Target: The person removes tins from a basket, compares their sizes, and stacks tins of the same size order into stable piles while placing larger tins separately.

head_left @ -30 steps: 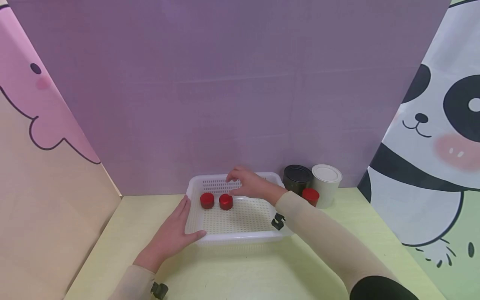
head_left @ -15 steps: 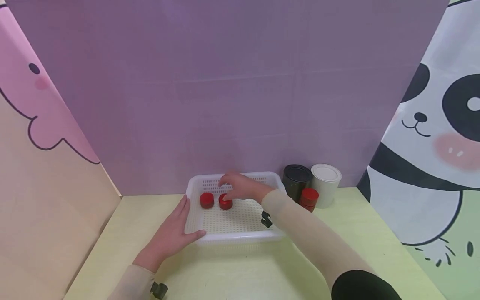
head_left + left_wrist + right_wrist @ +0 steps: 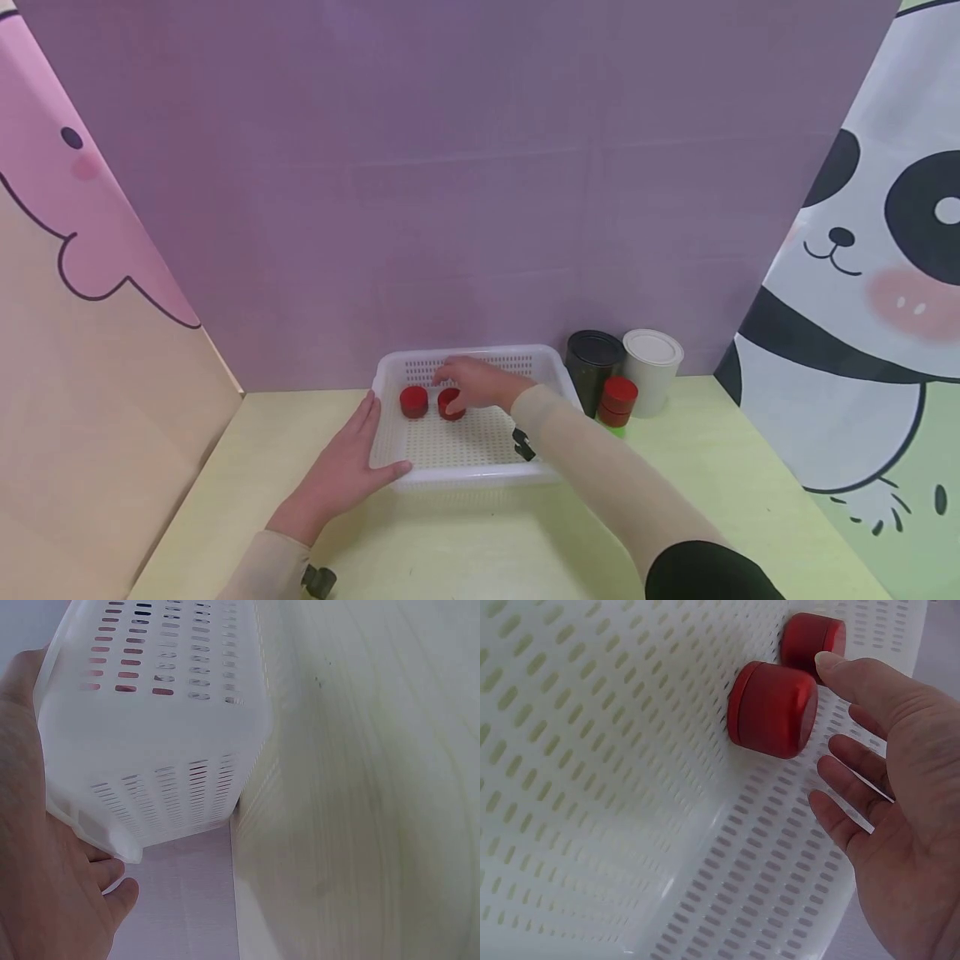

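Observation:
A white perforated plastic basket [image 3: 480, 477] stands on the table. My left hand [image 3: 347, 479] rests on its near left corner, straight fingers along the left rim and thumb on the front rim. In the left wrist view, that hand [image 3: 45, 847] lies along the rim, fingertips outside the wall. Inside the basket sit two small red round tins, a left tin [image 3: 414, 402] and a right tin [image 3: 448, 398]. My right hand [image 3: 483, 385] is over the right tin with fingers loosely bent. The right wrist view shows a gap between its fingers and the nearer red tin [image 3: 772, 711].
Right of the basket stand a dark can [image 3: 595, 358], a white can [image 3: 654, 354] and a red cylinder [image 3: 618, 400] with green at its base. A purple backdrop [image 3: 480, 208] rises behind the table [image 3: 495, 542].
My right hand has moved left and slightly nearer, coming over the right tin. More of the red cylinder beside the cans now shows. The left hand and both tins have stayed put.

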### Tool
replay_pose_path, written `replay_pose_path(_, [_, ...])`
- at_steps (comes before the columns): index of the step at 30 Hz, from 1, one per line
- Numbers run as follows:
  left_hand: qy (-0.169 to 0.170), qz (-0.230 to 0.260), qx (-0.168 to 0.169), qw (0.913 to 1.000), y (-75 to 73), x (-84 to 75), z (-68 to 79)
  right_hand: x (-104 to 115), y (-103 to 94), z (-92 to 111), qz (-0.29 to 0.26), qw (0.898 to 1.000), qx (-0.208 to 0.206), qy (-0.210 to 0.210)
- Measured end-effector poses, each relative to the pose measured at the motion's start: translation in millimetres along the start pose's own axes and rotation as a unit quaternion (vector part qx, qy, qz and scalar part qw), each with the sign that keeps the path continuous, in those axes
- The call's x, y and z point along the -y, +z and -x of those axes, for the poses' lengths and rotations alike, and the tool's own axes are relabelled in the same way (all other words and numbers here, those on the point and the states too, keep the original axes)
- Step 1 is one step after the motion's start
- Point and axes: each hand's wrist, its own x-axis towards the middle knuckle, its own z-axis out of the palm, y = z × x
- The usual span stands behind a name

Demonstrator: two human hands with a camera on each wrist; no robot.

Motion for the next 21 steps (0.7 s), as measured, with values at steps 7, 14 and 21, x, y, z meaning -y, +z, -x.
replay_pose_path(7, [0.006, 0.0, -0.002, 1.0, 0.3, 0.7, -0.4, -5, 5.6, 0, 0.005, 1.0, -0.006, 0.004])
replay_pose_path(14, [0.006, 0.001, -0.004, 1.0, -0.5, -0.7, 0.7, -15, 12.2, -2, -0.019, 1.0, -0.004, -0.003])
replay_pose_path(21, [0.002, 0.004, -0.005, 1.0, -0.3, -1.2, 0.9, -20, 17.4, -1, -0.047, 0.999, 0.017, -0.001])
